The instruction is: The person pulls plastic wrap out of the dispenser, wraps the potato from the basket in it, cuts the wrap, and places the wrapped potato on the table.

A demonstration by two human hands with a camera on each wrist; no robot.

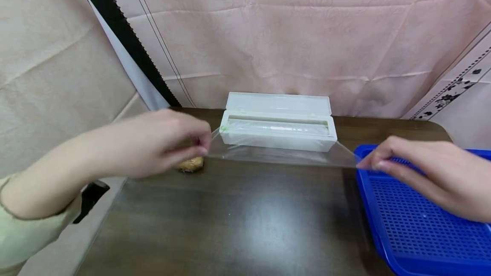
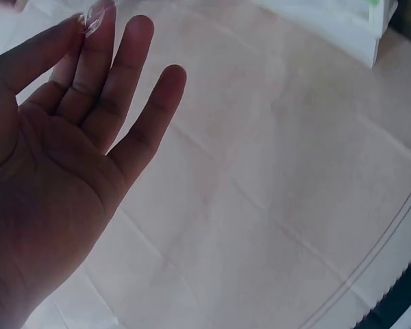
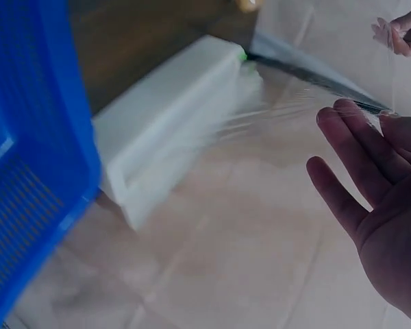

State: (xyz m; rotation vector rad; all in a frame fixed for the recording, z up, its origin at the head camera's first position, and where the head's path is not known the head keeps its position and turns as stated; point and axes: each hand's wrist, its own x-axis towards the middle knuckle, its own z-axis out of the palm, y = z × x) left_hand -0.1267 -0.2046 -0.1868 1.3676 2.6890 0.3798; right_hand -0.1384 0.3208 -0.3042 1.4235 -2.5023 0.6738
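Observation:
A sheet of clear film (image 1: 284, 156) stretches from a white box (image 1: 278, 142) whose lid stands raised, with a roll (image 1: 278, 127) lying inside. My left hand (image 1: 153, 142) pinches the film's left corner between thumb and fingertips; in the left wrist view that hand (image 2: 89, 130) has its other fingers spread. The right corner is pinched by my right hand (image 1: 433, 173), over the blue basket's edge. In the right wrist view the film (image 3: 260, 120) runs from the box (image 3: 168, 110) to my right hand (image 3: 383, 178). Both hands are nearer to me than the box.
On the right of the brown table (image 1: 230, 220) lies a blue basket (image 1: 368, 208) with a mesh bottom. A small yellowish wrapped item (image 1: 190, 165) is partly hidden behind my left hand. Pink patterned cloth (image 1: 307, 50) hangs behind the table.

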